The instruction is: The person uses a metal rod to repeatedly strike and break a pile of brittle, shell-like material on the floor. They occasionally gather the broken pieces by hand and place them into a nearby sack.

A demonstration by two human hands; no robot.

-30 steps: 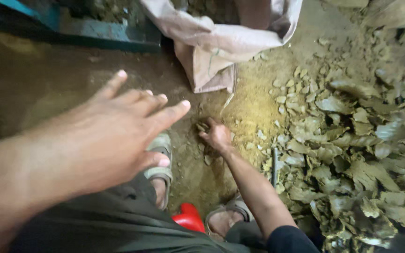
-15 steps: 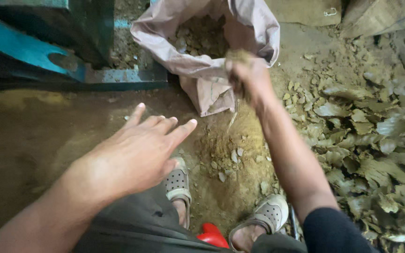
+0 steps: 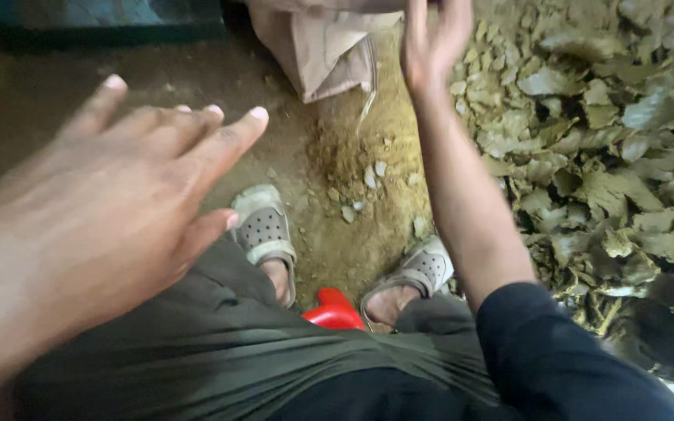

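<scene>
My left hand (image 3: pixel 111 210) is spread flat with its fingers apart, hovering close to the camera above my left knee and holding nothing. My right hand (image 3: pixel 434 39) is stretched forward at the top edge of the view, beside the mouth of a pale cloth sack (image 3: pixel 321 51). Its fingers are apart and I see nothing in them, though the fingertips are partly cut off by the frame. A small heap of crumbs and leaf bits (image 3: pixel 360 183) lies on the dirt below the sack, between my feet.
A thick pile of dry, crumpled leaves (image 3: pixel 602 156) covers the ground on the right. My feet wear grey perforated clogs (image 3: pixel 263 230) (image 3: pixel 423 269), with a red plastic thing (image 3: pixel 335 312) between them. A blue-green structure (image 3: pixel 95 15) runs along the top left.
My right hand rose from the ground by my foot with a handful, reached the sack and now has its fingers apart. My left hand stayed spread and sits nearer the camera.
</scene>
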